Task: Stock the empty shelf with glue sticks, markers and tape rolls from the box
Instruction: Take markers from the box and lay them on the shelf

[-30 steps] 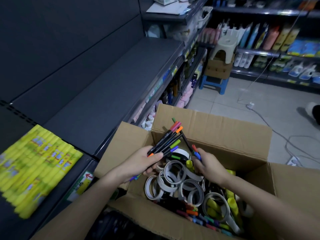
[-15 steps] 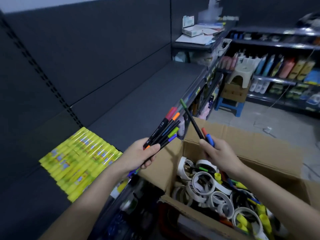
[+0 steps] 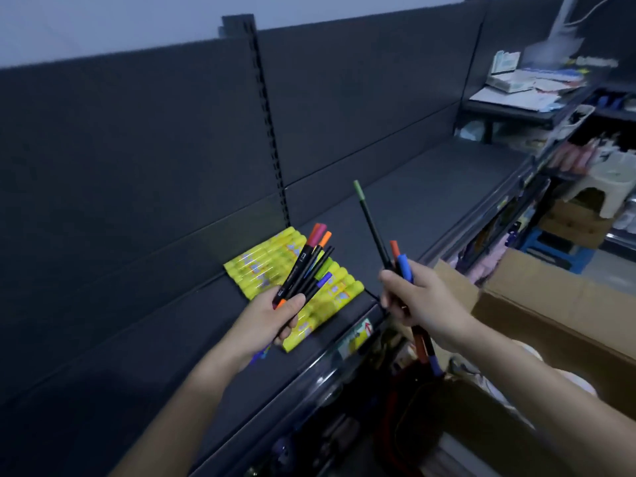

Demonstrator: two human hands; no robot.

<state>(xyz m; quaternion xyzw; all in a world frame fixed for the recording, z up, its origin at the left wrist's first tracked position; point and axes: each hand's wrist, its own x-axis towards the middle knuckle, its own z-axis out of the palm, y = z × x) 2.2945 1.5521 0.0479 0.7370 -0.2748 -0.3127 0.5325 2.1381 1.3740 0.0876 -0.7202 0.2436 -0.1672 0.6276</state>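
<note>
Yellow glue sticks (image 3: 256,266) lie rowed on the shelf (image 3: 430,191). Left hand (image 3: 272,321), grip closed round a marker bundle (image 3: 306,270), hovers directly over them, tips angled toward the back panel (image 3: 344,115). Right hand (image 3: 423,297) clasps three loose markers (image 3: 401,265) (green one near upright), nearer the bare shelf space; box (image 3: 550,304) beyond

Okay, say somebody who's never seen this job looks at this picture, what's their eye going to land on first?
The bright yellow glue sticks, lying side by side on the dark shelf left of centre, stand out most. Just in front of them the left hand grips a fan of colour-capped markers. Beside it, the right hand holds a few more markers, one green-capped and poking up high.
</note>
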